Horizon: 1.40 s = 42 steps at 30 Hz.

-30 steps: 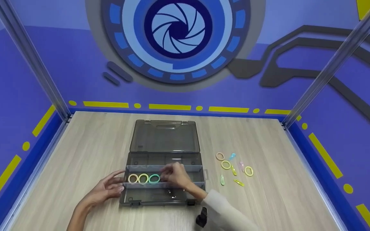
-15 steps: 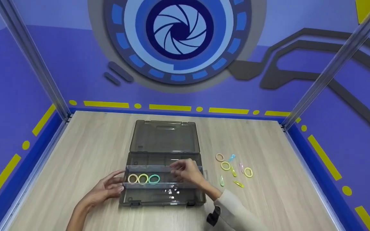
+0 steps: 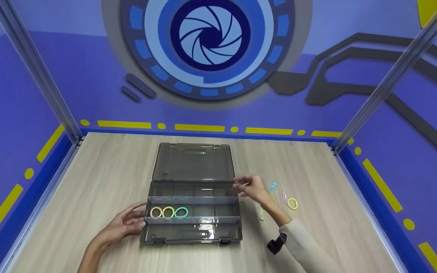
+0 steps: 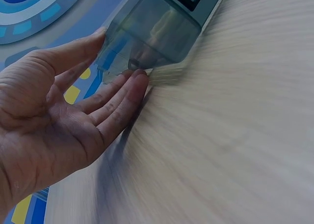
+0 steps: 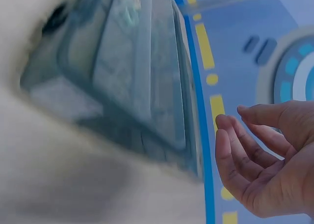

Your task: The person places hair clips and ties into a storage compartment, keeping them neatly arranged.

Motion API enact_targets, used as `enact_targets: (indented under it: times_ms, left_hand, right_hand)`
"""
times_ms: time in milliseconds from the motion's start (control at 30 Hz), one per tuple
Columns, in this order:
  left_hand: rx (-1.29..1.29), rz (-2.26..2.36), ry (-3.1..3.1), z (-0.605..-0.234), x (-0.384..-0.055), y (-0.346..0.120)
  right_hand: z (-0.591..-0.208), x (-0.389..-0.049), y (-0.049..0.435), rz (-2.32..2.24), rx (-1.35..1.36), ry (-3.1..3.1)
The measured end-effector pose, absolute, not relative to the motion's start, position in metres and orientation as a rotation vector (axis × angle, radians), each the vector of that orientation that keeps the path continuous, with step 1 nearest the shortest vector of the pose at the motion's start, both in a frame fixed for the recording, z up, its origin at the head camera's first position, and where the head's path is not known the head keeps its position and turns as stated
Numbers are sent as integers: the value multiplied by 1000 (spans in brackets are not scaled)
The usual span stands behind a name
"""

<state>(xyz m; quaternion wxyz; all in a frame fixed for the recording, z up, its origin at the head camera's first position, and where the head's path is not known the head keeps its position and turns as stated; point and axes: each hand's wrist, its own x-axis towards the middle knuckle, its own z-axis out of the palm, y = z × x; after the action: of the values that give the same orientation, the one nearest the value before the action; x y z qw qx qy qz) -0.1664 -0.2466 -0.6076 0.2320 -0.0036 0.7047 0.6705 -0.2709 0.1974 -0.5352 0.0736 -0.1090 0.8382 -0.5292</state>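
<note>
A smoky clear plastic organizer box [image 3: 176,232] lies with its lid [image 3: 194,163] folded back. In its middle section sit a peach hair tie [image 3: 156,207], a yellow hair tie [image 3: 168,207] and a green hair tie [image 3: 181,207], side by side at the left. My left hand [image 3: 121,226] rests against the box's left side, thumb and fingers extended to its corner in the left wrist view. Just past the box's right edge, my right hand [image 3: 254,188] hovers with loosely bent fingers; in the right wrist view this hand [image 5: 267,157] holds nothing.
Right of the box lie a blue hair clip [image 3: 273,186], a pink clip [image 3: 283,198], a green clip [image 3: 261,215] and another yellow hair tie [image 3: 288,204]. My right hand and forearm cover other small pieces there. Blue walls [image 3: 218,110] border the wooden table [image 3: 108,167].
My right hand has left the box's middle section, moving right and back over the table beside the box. The left hand has stayed at the box's left side.
</note>
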Motion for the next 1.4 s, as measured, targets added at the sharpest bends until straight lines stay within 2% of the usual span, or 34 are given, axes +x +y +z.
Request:
enact_targets:
  times_ms: [333, 600, 1400]
  left_hand:
    - [1, 1846, 1918, -609, -167, -249]
    - [42, 1856, 1903, -608, -168, -250]
    - [36, 1862, 1899, -609, -166, -250]
  right_hand:
    - [-546, -284, 257, -1522, -198, 2600]
    - [-562, -291, 287, -1469, -57, 2649]
    - [-592, -285, 316, -1407, 53, 2673]
